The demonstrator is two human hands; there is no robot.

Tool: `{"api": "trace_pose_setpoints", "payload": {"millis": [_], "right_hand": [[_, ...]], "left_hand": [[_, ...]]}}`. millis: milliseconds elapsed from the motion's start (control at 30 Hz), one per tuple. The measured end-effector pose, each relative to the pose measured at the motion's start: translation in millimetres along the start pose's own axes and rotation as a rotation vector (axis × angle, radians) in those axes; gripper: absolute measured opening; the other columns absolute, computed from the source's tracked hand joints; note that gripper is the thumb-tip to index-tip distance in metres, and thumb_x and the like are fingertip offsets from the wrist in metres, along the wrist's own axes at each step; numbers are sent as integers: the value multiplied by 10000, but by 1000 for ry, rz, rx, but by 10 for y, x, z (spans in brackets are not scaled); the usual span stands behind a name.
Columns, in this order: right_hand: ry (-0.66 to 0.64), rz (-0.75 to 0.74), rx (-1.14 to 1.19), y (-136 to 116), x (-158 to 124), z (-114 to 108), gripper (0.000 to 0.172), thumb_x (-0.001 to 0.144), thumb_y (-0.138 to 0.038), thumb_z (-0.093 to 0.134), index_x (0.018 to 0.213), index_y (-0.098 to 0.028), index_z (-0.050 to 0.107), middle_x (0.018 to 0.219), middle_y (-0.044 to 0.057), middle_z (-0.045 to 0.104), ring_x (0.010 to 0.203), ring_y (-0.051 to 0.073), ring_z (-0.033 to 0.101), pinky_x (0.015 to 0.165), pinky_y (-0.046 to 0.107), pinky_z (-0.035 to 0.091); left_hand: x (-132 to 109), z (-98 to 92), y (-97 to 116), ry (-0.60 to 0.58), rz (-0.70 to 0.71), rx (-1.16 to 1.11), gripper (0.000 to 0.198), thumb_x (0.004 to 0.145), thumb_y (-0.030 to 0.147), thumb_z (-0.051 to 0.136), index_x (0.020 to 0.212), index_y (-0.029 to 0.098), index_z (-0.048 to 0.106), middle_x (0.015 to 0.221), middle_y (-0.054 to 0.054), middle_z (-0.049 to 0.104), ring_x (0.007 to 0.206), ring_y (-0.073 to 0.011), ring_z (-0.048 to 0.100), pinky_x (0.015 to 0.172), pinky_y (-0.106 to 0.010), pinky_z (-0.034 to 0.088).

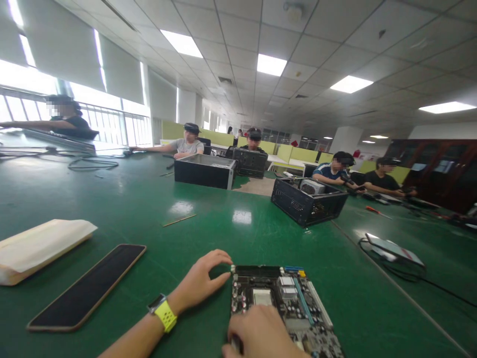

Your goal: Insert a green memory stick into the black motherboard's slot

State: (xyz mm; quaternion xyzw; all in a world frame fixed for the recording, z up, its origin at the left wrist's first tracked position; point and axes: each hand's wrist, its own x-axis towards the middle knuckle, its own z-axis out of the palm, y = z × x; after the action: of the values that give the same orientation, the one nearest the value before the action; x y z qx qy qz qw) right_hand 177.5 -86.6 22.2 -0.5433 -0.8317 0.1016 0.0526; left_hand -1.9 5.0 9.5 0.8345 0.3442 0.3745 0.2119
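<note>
– Biggest first?
– One table (137,214), green, glossy; on it three computer cases (201,173) (249,163) (292,201), dark, boxy, hard-edged
– Next?
– One circuit board (285,306), rectangular, knobbly all over, flat on the near part of the table. Then one black slab (89,288), long, smooth, round-cornered, lying to its left
– Hands?
– Two. Right hand (265,332) over the board's near left part, fingers curled; cannot tell what, if anything, they grasp. Left hand (203,279) at the far left corner, thumb and fingers bowed apart, loose; contact with the edge unclear
– Smallest?
– One watch (166,316), yellow strap pierced with holes, worn on the left; one stick (179,220), thin, straight, tan
</note>
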Motion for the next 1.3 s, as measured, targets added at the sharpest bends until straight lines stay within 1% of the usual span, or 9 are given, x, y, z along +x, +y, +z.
{"api": "trace_pose_setpoints", "payload": {"millis": [167, 267, 367, 567, 667, 800, 900, 1033, 1300], "right_hand": [[162, 285, -92, 648, 35, -316, 207, 753, -250, 479, 749, -252, 686, 767, 65, 709, 720, 242, 645, 598, 303, 391], [215, 379, -191, 863, 49, -376, 223, 761, -215, 456, 773, -220, 678, 768, 97, 699, 722, 245, 636, 595, 302, 378], [205, 269, -131, 730, 14, -314, 188, 736, -209, 493, 742, -215, 681, 743, 82, 690, 706, 225, 621, 601, 287, 375], [1, -159, 423, 148, -66, -184, 164, 770, -330, 568, 809, -266, 714, 676, -39, 679, 602, 119, 575, 569, 199, 376], [237, -84, 408, 257, -1, -245, 222, 841, -305, 486, 838, -242, 699, 773, -13, 695, 693, 133, 592, 668, 219, 401], [429, 31, 326, 750, 150, -279, 268, 827, -305, 513, 1035, -219, 658, 1065, 51, 664, 1009, 193, 561, 895, 298, 393], [405, 26, 315, 1007, 238, -209, 354, 821, -316, 523, 1145, -210, 616, 1217, 68, 597, 1150, 205, 492, 997, 336, 335], [302, 39, 320, 1056, 280, -114, 271, 831, -321, 505, 1033, -241, 667, 1030, 30, 674, 983, 188, 570, 909, 315, 386], [361, 178, 300, 1070, 270, -83, 165, 781, -263, 514, 796, -222, 673, 840, 13, 670, 833, 172, 571, 779, 269, 394]], "left_hand": [[-2, 9, -7, -27, -2, 31, 192, 834, 226, 560, 1010, 216, 637, 1086, -52, 629, 1030, -221, 571, 954, -378, 444], [-4, 16, 8, -51, 11, 40, 202, 829, 214, 567, 1022, 220, 627, 1100, -51, 619, 1039, -219, 566, 951, -372, 444], [-10, 20, 27, -59, 21, 41, 221, 822, 205, 579, 1039, 224, 618, 1121, -54, 605, 1054, -217, 559, 954, -359, 439], [-20, 4, 56, -122, 47, 55, 152, 802, 242, 629, 949, 228, 665, 1216, -58, 561, 1123, -228, 518, 983, -350, 409], [-20, -11, 52, -180, 43, 72, 75, 780, 254, 658, 832, 218, 698, 1198, -56, 587, 1097, -233, 533, 951, -347, 426], [-13, -22, 45, -218, 51, 95, 89, 763, 241, 673, 839, 218, 713, 1070, -48, 652, 1005, -216, 574, 893, -334, 450], [-3, -27, 51, -228, 61, 104, 99, 766, 242, 668, 848, 222, 720, 1052, -43, 666, 972, -208, 590, 876, -330, 458], [7, -36, 54, -204, 74, 120, 99, 785, 234, 645, 839, 214, 725, 980, -44, 691, 918, -198, 610, 845, -325, 472], [5, -45, 28, -171, 92, 120, 273, 794, 210, 625, 1061, 229, 675, 1106, -54, 672, 1018, -210, 588, 918, -372, 463]]}}
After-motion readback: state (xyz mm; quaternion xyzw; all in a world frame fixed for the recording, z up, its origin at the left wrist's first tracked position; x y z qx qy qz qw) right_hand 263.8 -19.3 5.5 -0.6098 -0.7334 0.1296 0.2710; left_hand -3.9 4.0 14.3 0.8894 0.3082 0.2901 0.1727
